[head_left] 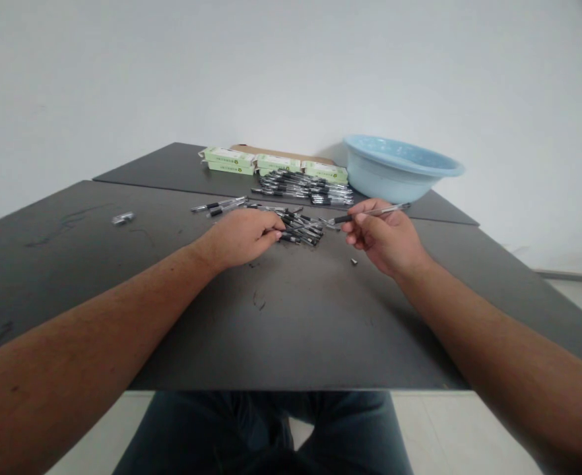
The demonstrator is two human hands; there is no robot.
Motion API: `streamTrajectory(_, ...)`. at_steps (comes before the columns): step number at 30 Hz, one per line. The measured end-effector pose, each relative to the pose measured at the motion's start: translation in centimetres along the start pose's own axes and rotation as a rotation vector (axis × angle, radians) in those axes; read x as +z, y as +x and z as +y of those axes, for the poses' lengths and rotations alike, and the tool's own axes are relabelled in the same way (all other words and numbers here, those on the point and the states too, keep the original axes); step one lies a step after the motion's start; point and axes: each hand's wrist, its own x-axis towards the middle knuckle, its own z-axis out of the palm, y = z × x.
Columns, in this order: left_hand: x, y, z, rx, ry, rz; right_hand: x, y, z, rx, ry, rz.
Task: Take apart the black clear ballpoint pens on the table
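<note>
My left hand (244,236) pinches the end of a thin, dark pen refill (301,228) between thumb and fingers. The refill points right, its far end close to the front of a clear pen barrel (380,211) with a black grip. That barrel is in my right hand (383,234), held between thumb and fingers and slanting up to the right. Whether the refill enters the barrel is too small to tell. Beneath and behind the refill lies a loose heap of pens (303,232) on the dark table. A small cone-shaped pen tip (354,262) lies in front of my right hand.
Farther back is a bigger pile of pens (291,181), with green and white boxes (229,158) behind it. A light blue basin (394,175) stands at the back right. Several pens (219,206) lie beyond my left hand, and a small clear bundle (123,218) sits farther left.
</note>
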Motion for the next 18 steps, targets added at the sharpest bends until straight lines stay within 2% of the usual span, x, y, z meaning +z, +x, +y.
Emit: streamTrajectory(18,0.14,-0.11,-0.14,0.031,0.011,0.016,-0.14,0.22,0.18,0.011,0.009,-0.024)
